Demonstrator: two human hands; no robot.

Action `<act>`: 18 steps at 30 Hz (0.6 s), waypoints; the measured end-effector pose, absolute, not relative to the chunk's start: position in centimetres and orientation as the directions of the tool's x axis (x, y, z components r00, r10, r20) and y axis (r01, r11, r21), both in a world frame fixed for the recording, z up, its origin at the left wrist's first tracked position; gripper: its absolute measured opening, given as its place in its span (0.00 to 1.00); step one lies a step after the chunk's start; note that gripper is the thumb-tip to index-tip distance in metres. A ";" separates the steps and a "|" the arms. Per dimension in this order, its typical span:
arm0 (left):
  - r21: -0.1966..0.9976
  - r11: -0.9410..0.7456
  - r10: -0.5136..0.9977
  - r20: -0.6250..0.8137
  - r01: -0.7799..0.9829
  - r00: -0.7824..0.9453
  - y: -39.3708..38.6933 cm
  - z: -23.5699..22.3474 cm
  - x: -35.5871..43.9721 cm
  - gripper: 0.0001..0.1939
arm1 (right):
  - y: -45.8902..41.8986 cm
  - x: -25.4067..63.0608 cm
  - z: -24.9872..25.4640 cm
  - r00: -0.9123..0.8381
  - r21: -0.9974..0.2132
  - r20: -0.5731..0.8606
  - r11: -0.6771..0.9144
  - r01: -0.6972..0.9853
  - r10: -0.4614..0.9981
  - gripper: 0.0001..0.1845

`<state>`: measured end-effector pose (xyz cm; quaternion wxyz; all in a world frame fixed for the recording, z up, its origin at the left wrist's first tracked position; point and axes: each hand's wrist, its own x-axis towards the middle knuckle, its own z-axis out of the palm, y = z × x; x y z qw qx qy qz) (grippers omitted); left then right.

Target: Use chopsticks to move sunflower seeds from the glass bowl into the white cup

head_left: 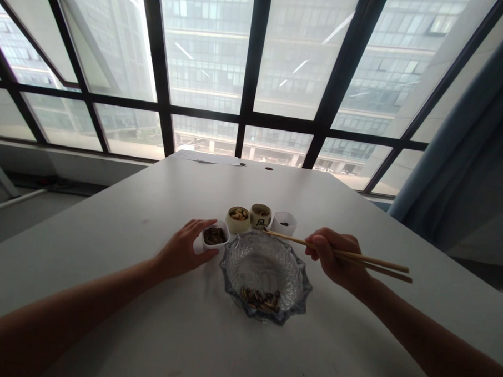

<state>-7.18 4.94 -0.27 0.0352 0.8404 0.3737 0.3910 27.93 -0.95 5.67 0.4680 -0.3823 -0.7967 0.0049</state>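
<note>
Left hand (185, 245) grips a white cup (198, 244); right hand (335, 258) holds chopsticks (293, 238).
The white cup, with dark seeds (214, 236) inside, stands just left of a clear glass bowl (288, 270), thumb and fingers around its sides. The chopsticks point left, tips by the bowl's far rim, near a cup with a dark character (255, 220); more seeds (260, 299) lie in the bowl's near part. A cream cup (236, 227) stands far left of the bowl, a second white cup (284, 230) far right, all on a white table (145, 334).

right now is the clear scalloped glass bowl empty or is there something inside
Not empty: the bowl holds a small pile of dark elongated seeds toward its near side.
</note>
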 end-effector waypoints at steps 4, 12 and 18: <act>0.345 -0.711 0.660 0.629 0.613 0.412 5.1 -0.5 -7.2 0.30 | -1.0 27.8 5.8 -0.277 -0.359 0.742 0.711 0.605 0.611 0.20; 0.358 -0.690 0.680 0.620 0.630 0.392 5.1 -0.6 -7.3 0.32 | -1.1 27.7 5.7 -0.297 -0.334 0.749 0.724 0.603 0.593 0.19; 0.354 -0.704 0.669 0.624 0.616 0.405 5.2 -0.6 -7.3 0.32 | -1.2 27.8 5.8 -0.302 -0.309 0.755 0.723 0.618 0.582 0.19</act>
